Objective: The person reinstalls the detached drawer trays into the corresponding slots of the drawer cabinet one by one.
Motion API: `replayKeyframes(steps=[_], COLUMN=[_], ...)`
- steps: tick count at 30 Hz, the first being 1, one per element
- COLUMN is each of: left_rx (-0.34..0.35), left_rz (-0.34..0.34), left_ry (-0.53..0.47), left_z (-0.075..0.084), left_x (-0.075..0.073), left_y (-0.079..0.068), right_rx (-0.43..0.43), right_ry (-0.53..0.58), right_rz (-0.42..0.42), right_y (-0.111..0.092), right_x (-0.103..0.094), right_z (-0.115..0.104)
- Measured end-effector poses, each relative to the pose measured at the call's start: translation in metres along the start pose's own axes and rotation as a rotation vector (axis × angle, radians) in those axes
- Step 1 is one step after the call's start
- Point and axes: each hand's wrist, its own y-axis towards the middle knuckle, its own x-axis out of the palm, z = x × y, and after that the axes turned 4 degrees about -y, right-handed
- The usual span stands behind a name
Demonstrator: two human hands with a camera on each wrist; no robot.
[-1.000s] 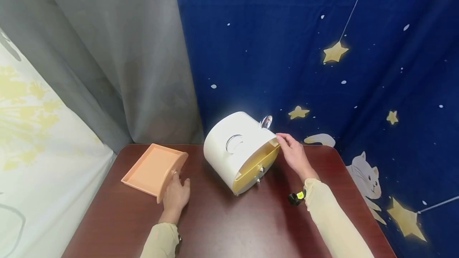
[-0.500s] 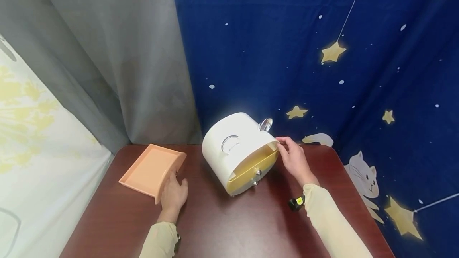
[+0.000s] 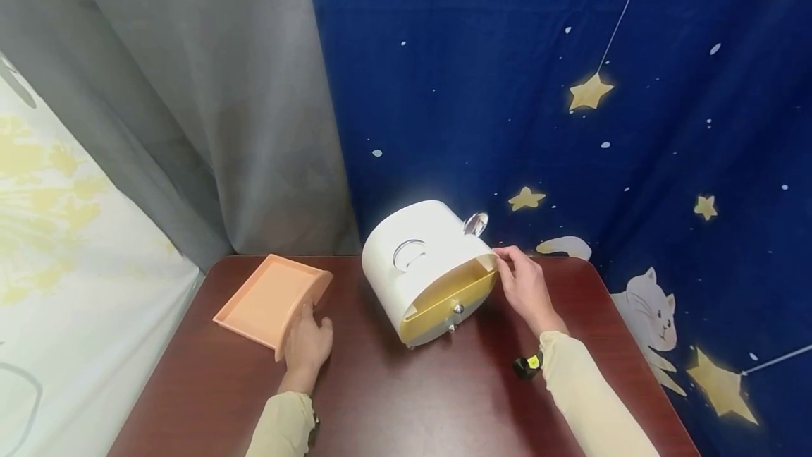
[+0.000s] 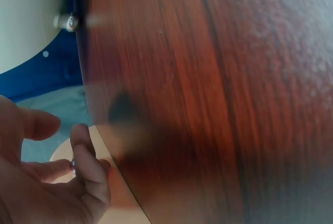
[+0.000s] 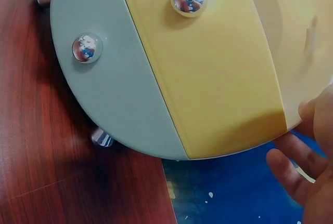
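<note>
On the table's left lies an orange drawer (image 3: 269,298), with a curved front and a small knob. My left hand (image 3: 307,344) is at that front; in the left wrist view, curled fingers (image 4: 89,172) close on the knob while the thumb stands apart. At centre is a white oval drawer box (image 3: 406,238) on short chrome feet. It has a yellow drawer (image 5: 208,73), a grey-green drawer (image 5: 104,83) below it, and an open compartment above. My right hand (image 3: 526,288) pinches the box's right front rim, thumb inside and fingers outside.
The dark red wooden table (image 3: 406,400) has its back edge near a grey curtain (image 3: 279,125) and a blue star curtain (image 3: 444,90). A chrome oval piece (image 3: 476,224) sticks up from the box top, near a chrome-edged disc (image 3: 410,256).
My right hand has shifted slightly toward me, and the box has turned a little, its front facing me more squarely. The left hand and orange drawer have hardly moved.
</note>
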Motion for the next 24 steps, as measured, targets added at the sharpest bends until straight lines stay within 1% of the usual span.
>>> replayKeyframes(steps=[7,13,20,24], left_rx=[0.001,0.017,0.050,0.073], left_rz=[0.005,0.018,0.096,0.139], left_ry=[0.015,0.008,0.010,-0.004], left_z=[0.001,0.001,-0.002,-0.004], left_x=[0.001,0.003,0.003,0.003], left_y=[-0.001,-0.001,0.000,0.000], right_rx=[-0.021,-0.032,-0.020,-0.012], right_ry=[-0.009,-0.074,-0.114,-0.138], right_rz=[0.053,0.102,0.201,0.254], right_y=[-0.010,-0.021,-0.036,-0.044], right_x=[-0.004,-0.006,-0.006,-0.005], right_z=[0.003,0.002,-0.003,-0.006])
